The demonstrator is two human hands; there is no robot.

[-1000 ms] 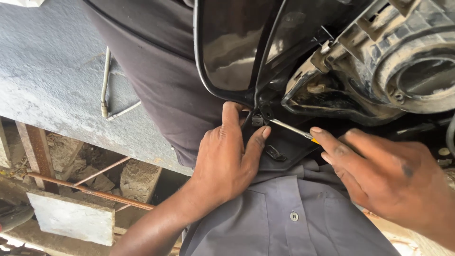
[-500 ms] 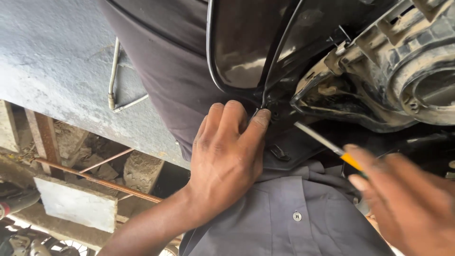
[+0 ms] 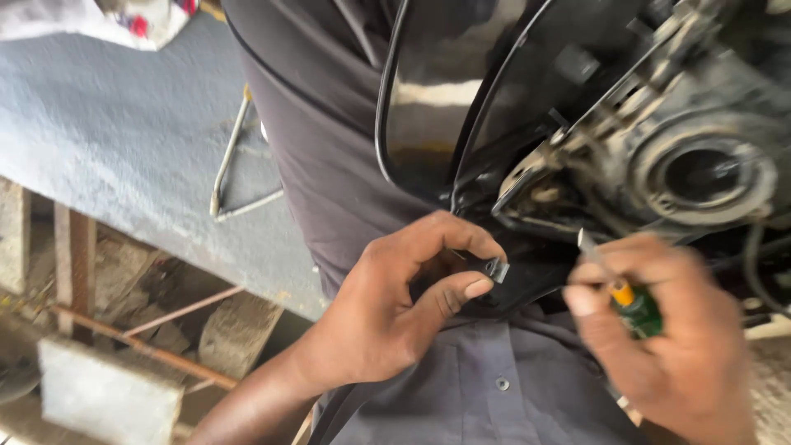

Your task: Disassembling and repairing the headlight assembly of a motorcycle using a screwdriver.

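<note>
My left hand (image 3: 395, 301) pinches a small metal clip (image 3: 496, 269) between thumb and forefinger, just below the lower edge of a glossy black body panel (image 3: 437, 99). My right hand (image 3: 659, 338), blurred, grips a screwdriver (image 3: 630, 301) with an orange and green handle; its metal tip points up toward a dirty grey engine housing (image 3: 700, 165). The two hands are a short gap apart. A dark grey shirt (image 3: 494, 395) lies under both hands.
A grey concrete surface (image 3: 124, 140) spreads to the left, with a bent metal tool (image 3: 231, 173) lying on it. Below its edge are rusty rods (image 3: 140, 346), bricks and rubble. Bundled cloth (image 3: 124, 16) sits at the top left.
My left hand came off the panel's edge and now holds a metal clip. My right hand drew the screwdriver back and up toward the engine housing. The view has shifted.
</note>
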